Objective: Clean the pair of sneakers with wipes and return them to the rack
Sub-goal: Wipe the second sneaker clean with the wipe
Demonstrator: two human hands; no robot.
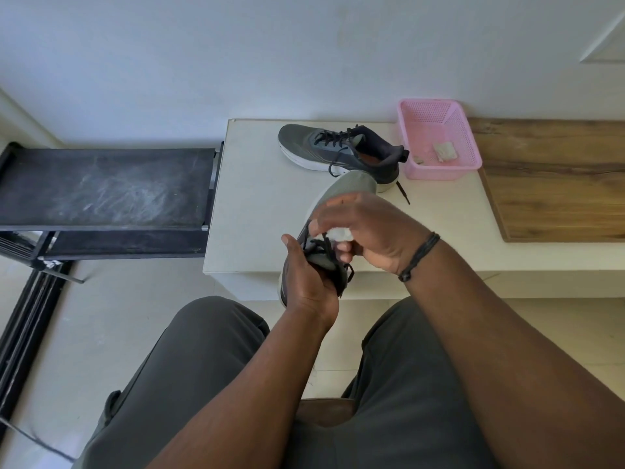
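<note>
Left hand grips the sneaker at the heel; right hand fingers pinch a wipe — advise firm support, short strokes around the laces.

The left hand grips a grey sneaker while the right hand presses a white wipe against its laces.

- Pink basket on white bench, against wall
- Wood panel just beside basket
- Black wristband
- Grey trousers, tiled floor below
</note>
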